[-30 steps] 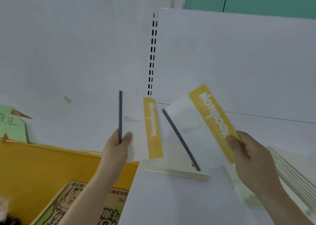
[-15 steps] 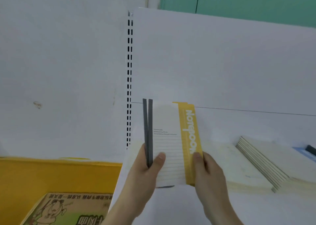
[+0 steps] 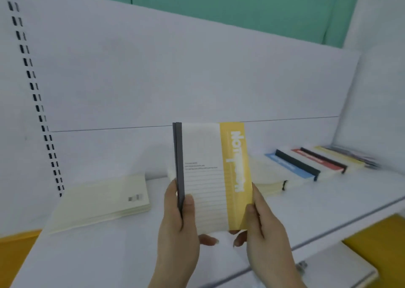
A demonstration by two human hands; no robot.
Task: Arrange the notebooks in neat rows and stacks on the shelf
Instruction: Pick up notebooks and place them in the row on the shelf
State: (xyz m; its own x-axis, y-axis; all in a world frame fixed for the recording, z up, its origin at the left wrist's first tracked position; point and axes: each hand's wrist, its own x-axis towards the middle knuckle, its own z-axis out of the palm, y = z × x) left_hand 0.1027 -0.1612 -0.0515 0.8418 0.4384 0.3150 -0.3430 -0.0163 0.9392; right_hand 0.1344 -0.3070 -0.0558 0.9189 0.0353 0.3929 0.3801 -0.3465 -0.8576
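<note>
Two notebooks with dark spines and a yellow band (image 3: 208, 173) stand pressed together, upright, above the white shelf (image 3: 105, 257). My left hand (image 3: 178, 219) grips their spine edge, thumb on the front cover. My right hand (image 3: 260, 219) holds the yellow-band edge, fingers curled under the bottom. A cream stack of notebooks (image 3: 105, 202) lies face down on the shelf to the left. Another cream stack (image 3: 267, 182) lies just behind the held pair on the right.
A row of notebooks with blue (image 3: 289, 165), red (image 3: 317, 160) and yellow (image 3: 341, 156) bands lies at the shelf's right end. A slotted upright (image 3: 35, 95) runs down the back panel at left. Yellow surfaces show below, at lower left (image 3: 15, 250) and lower right (image 3: 377, 241).
The two notebooks, held apart a second ago, are now together in both hands. The view has swung right, bringing the coloured row into sight.
</note>
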